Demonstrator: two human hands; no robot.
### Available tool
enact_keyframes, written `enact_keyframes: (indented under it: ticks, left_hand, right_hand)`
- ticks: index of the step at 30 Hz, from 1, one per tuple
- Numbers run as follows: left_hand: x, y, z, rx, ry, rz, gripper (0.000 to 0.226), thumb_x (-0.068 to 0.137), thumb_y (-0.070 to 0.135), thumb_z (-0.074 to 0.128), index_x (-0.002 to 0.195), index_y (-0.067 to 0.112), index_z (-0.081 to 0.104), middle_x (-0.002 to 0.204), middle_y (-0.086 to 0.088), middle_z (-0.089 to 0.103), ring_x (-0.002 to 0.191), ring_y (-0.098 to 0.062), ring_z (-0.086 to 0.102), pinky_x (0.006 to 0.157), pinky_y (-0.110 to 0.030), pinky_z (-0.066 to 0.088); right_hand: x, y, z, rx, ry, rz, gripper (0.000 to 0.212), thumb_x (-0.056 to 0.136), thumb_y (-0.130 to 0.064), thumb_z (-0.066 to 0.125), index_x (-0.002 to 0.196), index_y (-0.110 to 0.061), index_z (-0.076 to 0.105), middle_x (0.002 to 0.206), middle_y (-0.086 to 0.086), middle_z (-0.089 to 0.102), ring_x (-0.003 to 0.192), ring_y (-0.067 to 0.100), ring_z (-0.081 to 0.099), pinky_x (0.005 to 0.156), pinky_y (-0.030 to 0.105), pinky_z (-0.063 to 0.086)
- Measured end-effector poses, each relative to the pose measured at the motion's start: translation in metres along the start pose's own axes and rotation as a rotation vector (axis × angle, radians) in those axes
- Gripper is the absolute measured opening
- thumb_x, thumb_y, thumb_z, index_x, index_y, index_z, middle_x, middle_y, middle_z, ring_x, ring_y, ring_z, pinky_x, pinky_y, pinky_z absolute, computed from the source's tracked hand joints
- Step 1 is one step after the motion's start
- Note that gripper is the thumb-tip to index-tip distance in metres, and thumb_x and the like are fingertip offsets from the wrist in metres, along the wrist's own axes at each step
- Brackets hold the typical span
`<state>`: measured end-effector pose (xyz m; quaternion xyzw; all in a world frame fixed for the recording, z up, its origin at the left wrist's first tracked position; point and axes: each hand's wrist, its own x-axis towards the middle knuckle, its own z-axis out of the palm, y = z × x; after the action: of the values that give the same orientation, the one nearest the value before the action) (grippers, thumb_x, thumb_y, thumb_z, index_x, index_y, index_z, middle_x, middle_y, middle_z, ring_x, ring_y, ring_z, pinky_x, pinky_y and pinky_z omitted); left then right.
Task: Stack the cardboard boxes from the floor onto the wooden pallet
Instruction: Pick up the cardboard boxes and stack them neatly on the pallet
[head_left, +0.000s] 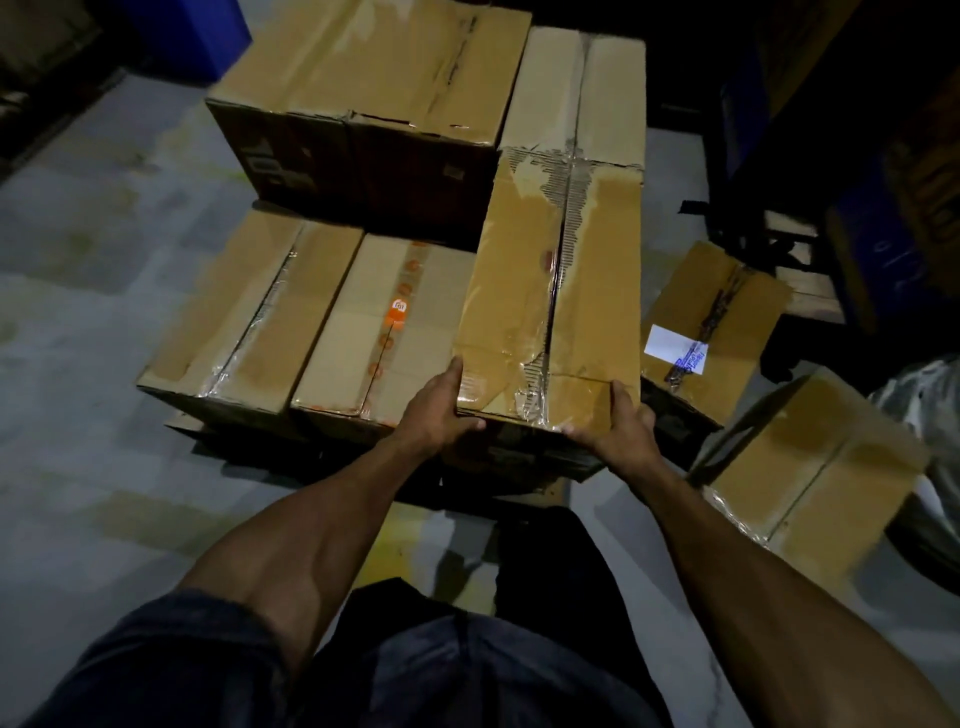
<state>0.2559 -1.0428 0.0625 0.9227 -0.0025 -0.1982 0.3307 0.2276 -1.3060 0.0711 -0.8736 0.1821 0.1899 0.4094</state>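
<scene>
A long taped cardboard box (550, 291) lies in the front right spot of the stack, and both my hands grip its near end. My left hand (441, 415) curls round the near left corner; my right hand (618, 431) holds the near right corner. Beside it on the left sit a box with orange tape (384, 332) and a brown-taped box (249, 317). Behind stand a large box (374, 88) and a pale long box (576, 88). The wooden pallet (244, 441) shows only as a dark edge beneath the stack.
Two more boxes lie on the floor at the right: one with a white label (711, 332) and one nearer me (815, 467). Dark racks and blue containers (872, 244) crowd the right. Pale concrete floor (93, 291) spreads to the left.
</scene>
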Motion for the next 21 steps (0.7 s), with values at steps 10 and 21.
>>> enact_keyframes:
  ticks: [10, 21]
  left_hand:
    - [-0.016, -0.003, -0.001, 0.044, 0.086, -0.044, 0.101, 0.081, 0.027, 0.082, 0.159, 0.016, 0.019, 0.151, -0.011, 0.049, 0.133, -0.032, 0.051, 0.106, -0.037, 0.044]
    - [0.002, 0.001, -0.021, -0.033, 0.101, -0.066, 0.091, 0.082, 0.017, 0.081, 0.157, 0.016, 0.029, 0.149, -0.01, 0.052, 0.132, -0.031, 0.053, 0.105, -0.034, 0.043]
  right_hand:
    - [-0.012, 0.004, 0.013, -0.001, 0.067, -0.098, 0.109, 0.068, -0.031, 0.09, 0.155, -0.025, 0.025, 0.15, 0.012, 0.021, 0.136, 0.034, 0.034, 0.113, 0.038, 0.032]
    - [0.011, -0.012, 0.018, -0.023, 0.112, -0.092, 0.103, 0.075, -0.016, 0.086, 0.157, -0.021, 0.023, 0.15, 0.011, 0.021, 0.134, 0.032, 0.036, 0.115, 0.037, 0.03]
